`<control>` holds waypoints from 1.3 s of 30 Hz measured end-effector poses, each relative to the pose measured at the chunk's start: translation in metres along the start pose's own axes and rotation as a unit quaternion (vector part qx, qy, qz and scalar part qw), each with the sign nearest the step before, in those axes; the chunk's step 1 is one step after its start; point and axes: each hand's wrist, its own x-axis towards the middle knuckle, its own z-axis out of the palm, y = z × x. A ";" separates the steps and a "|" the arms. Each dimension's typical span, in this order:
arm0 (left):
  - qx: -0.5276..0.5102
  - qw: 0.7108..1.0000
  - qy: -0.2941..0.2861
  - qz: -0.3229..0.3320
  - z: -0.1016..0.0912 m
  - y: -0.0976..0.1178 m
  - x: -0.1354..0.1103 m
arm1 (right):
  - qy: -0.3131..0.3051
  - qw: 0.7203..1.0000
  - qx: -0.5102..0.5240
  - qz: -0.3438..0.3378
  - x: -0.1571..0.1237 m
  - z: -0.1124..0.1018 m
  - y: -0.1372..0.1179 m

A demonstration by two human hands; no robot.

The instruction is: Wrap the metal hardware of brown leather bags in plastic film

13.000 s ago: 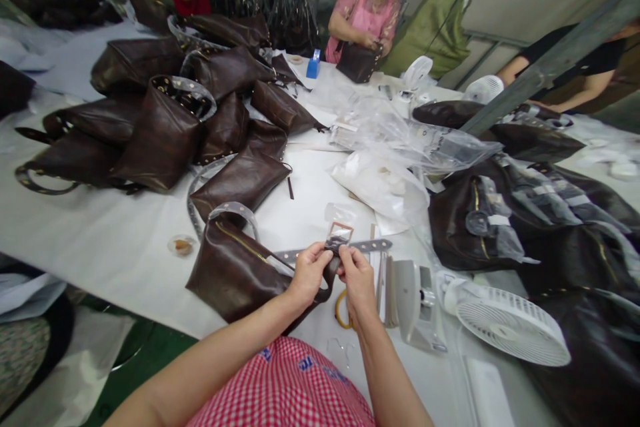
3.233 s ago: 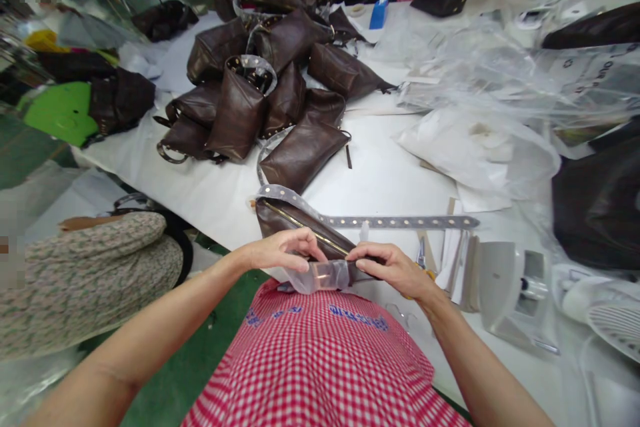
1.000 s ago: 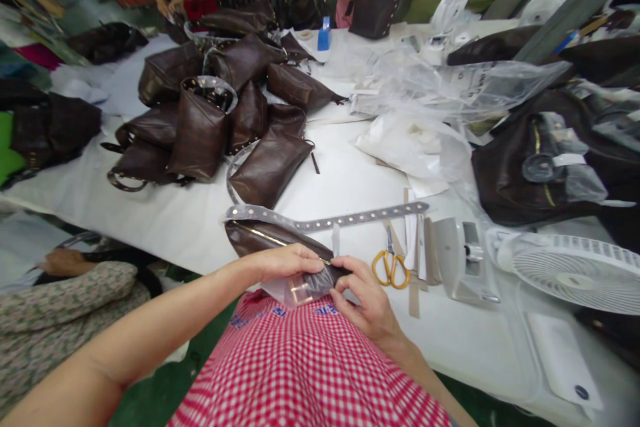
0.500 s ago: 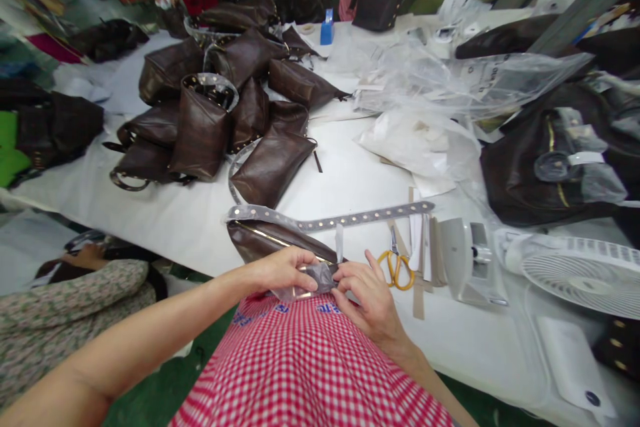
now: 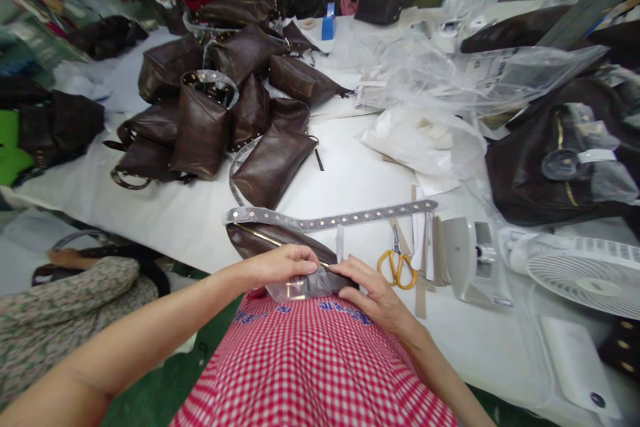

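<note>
A dark brown leather handbag (image 5: 285,237) with a gold zip lies against the table's front edge, close to my apron. My left hand (image 5: 287,263) is closed, its fingers and thumb on the plastic-wrapped strap (image 5: 320,282) along the bag's near side. A gold buckle (image 5: 295,289) shows through the clear plastic below that hand. At the strap's right end, my right hand (image 5: 369,288) grips it, fingers above and thumb below. A studded strap (image 5: 360,216), partly in plastic, stretches across the table behind the bag. Between the hands stands a small white tag (image 5: 340,243).
Yellow-handled scissors (image 5: 397,267), card strips (image 5: 427,250) and a tape dispenser (image 5: 467,257) lie to the right, before a white fan (image 5: 590,273). Brown bags (image 5: 203,127) are heaped at left. Plastic bags (image 5: 425,140) cover the back right. Other people work around the table.
My right hand has shifted slightly right and its fingers have come down along the strap. More of the wrapped strap shows between my hands. The far person's hands have moved on their bag.
</note>
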 end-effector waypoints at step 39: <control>0.250 0.959 0.004 0.137 0.001 0.017 0.025 | -0.082 0.992 0.026 0.097 0.020 -0.010 -0.010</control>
